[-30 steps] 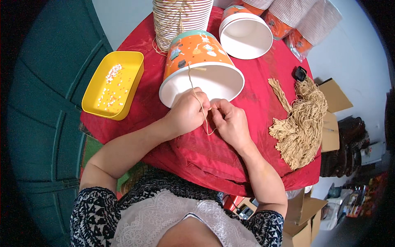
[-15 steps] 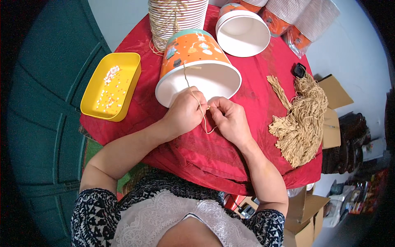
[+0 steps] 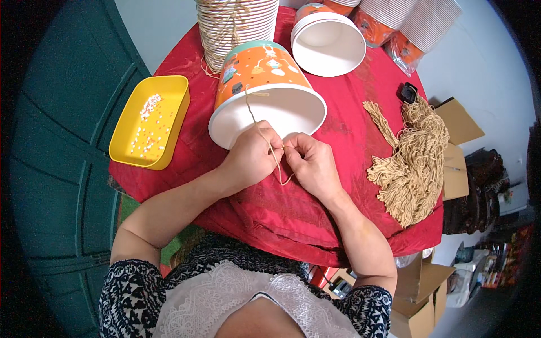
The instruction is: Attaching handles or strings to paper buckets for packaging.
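Note:
An orange paper bucket [image 3: 260, 70] with a white inside lies on its side, its mouth facing me. From its rim a tan string [image 3: 273, 153] runs down across the back of my left hand and loops below both hands. My left hand [image 3: 252, 152] is closed, pinching the string just in front of the bucket's mouth. Close against it, my right hand [image 3: 311, 163] pinches the same string between thumb and fingertips. The fingertips hide the exact spot where the string is gripped.
A yellow tray [image 3: 177, 121] with small white and orange beads stands at left. Behind the bucket rises a stack of nested buckets [image 3: 236, 28]; another open bucket [image 3: 329, 45] lies beside it. At right lies a bundle of tan strings [image 3: 414, 163] on the red tablecloth [image 3: 349, 112].
Both hands keep their pinch on the string and have barely moved, the fingertips still close together. The whole view has shifted slightly.

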Tool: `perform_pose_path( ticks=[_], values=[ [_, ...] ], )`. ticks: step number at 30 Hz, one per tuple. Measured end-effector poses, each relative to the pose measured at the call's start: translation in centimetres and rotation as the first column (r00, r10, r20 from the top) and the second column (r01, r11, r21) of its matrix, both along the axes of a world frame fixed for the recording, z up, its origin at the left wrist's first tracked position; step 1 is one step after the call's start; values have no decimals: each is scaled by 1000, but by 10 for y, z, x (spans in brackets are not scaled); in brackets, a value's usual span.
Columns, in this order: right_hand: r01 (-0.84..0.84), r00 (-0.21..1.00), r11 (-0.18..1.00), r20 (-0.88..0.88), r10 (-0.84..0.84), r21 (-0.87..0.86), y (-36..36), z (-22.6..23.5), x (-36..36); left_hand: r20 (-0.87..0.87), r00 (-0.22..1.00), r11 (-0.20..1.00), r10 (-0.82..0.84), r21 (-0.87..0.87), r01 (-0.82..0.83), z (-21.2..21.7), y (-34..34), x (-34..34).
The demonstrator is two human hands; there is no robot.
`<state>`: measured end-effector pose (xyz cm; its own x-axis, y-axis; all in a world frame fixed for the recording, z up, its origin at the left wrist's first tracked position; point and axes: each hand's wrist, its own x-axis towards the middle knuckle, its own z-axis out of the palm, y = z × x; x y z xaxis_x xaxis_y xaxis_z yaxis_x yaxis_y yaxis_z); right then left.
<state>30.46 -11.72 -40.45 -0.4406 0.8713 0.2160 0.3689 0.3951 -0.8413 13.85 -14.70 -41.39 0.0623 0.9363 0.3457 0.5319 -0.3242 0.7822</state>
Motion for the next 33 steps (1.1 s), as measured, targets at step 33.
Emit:
perform_pose_path(
  ticks=[33],
  values=[
    [-74,964,968,264,8,241,-5,5,7,63,985,979,158,-138,-148,2,7,-2]
  ],
)
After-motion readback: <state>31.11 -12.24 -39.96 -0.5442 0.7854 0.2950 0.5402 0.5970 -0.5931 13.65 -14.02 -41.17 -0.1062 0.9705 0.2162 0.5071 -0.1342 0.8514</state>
